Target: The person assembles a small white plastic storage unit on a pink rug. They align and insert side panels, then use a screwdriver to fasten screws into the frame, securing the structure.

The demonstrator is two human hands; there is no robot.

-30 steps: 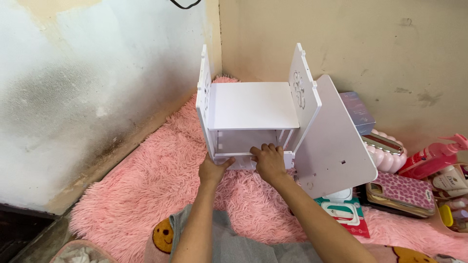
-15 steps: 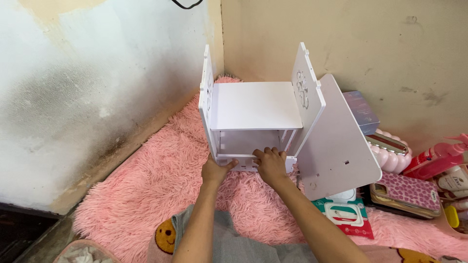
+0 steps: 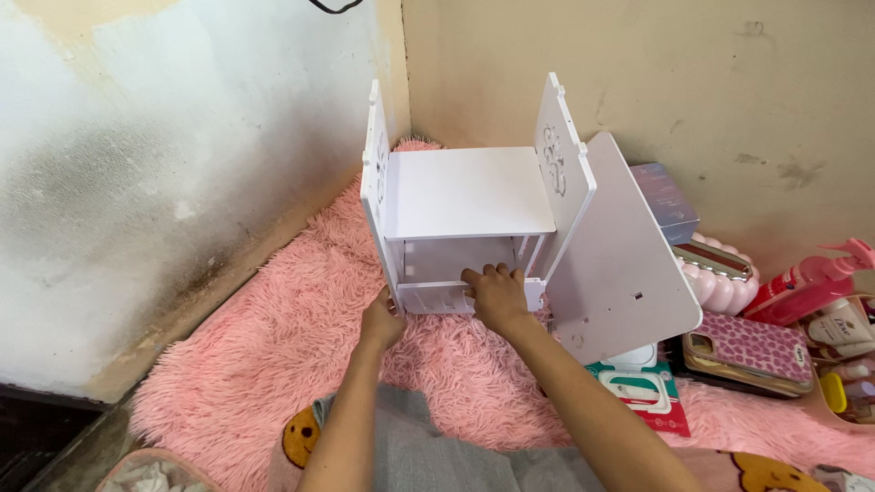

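Two hands on smooth white boxy shelf, fluffy pink rug.

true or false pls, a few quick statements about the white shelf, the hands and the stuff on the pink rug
1. The right hand rests its fingers on the white shelf's low front rail. True.
2. The left hand holds the pink spray bottle. False: it is at the shelf's lower left corner; the spray bottle lies far right.
3. A loose white panel leans against the shelf's right side. True.
4. The rug is blue. False: it is pink and shaggy.
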